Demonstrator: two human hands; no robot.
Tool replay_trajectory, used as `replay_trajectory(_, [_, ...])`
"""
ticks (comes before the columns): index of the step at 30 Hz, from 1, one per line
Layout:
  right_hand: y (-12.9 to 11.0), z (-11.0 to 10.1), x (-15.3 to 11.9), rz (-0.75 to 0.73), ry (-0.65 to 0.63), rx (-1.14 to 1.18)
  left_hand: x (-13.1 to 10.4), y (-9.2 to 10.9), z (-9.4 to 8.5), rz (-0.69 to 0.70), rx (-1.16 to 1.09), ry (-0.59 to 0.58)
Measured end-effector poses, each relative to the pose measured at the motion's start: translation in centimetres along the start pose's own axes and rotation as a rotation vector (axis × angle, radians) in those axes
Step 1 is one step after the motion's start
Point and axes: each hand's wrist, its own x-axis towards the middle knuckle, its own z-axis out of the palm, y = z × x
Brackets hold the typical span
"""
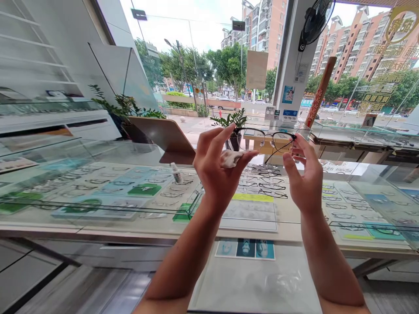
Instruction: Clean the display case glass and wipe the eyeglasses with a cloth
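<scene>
A pair of glasses (269, 136) with dark upper rims is held up in front of me, above the glass counter. My left hand (218, 161) has a crumpled white cloth (231, 158) tucked in its palm, and its fingertips are by the left lens edge. My right hand (304, 174) pinches the frame at its right end, near the hinge. One dark temple slants down behind the right lens. Whether the left fingers grip the frame or only touch it, I cannot tell.
A glass display counter (114, 218) holds several rows of glasses (273, 185). A small white spray bottle (176, 173) stands on its top beside a tilted brown mirror-like board (163, 135). Potted plants (235, 120) stand near the window; a wall fan (316, 22) hangs upper right.
</scene>
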Motion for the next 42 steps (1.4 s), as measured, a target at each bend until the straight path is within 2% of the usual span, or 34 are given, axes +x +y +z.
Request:
replay_trajectory(3, [-0.4,-0.1,0.0,-0.025,0.042,0.020,0.1,-0.1,0.1,-0.009,-0.008,0.012])
replay_trajectory(8, [-1.2,-0.4,-0.2,-0.082,0.115,-0.053,0.0,-0.8,0.5,-0.067,-0.150,-0.021])
replay_trajectory(16, [-1.7,-0.4,-0.3,-0.103,0.168,-0.077,-0.1,-0.9,0.8,-0.164,-0.219,-0.050])
replay_trajectory(22, [-1.5,-0.4,-0.3,-0.078,0.158,-0.081,-0.1,-0.8,0.7,-0.158,-0.182,-0.054])
replay_trajectory(32, [-0.7,-0.2,-0.2,0.040,0.040,0.054,0.2,0.0,-0.3,-0.037,-0.065,0.000])
replay_trajectory(42, [-2.1,-0.7,-0.3,-0.091,0.146,-0.072,0.1,-1.4,0.3,-0.143,-0.193,-0.113])
